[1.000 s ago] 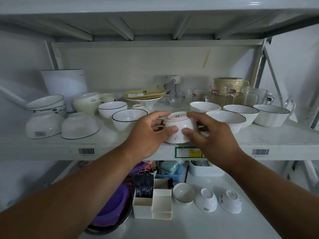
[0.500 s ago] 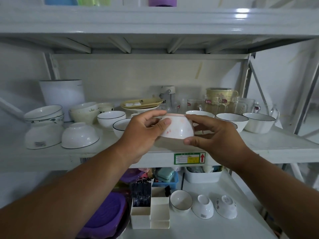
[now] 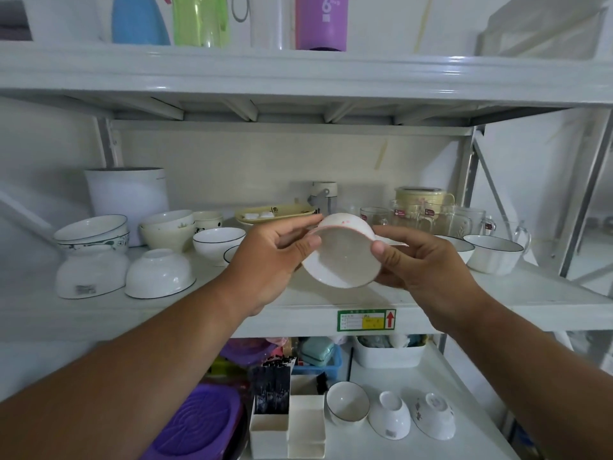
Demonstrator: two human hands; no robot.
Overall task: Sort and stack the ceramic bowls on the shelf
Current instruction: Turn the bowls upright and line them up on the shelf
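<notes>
- Pink-rimmed bowl held in the air in front of the middle shelf, above its front edge, tilted so its mouth faces the camera.
- Left hand pinches the rim at the left, thumb inside the lip; right hand cups the right wall, thumb on the rim. Both hands closed on the bowl, neither slack.
- Step in hand, as I judge it: checking the bowl and finding its match. Do it well by keeping both hands on until it is level, then lowering it straight into a bowl of like width; a tilted drop risks chipping rims.
- Likely risk: the glass mugs just behind.
- Count, middle shelf: two upturned bowls at front left; about five upright ones left of the hands, some nested; two black-rimmed bowls at right. More may hide behind the hands.
- Lower shelf: three small bowls, one upright, two inverted.
</notes>
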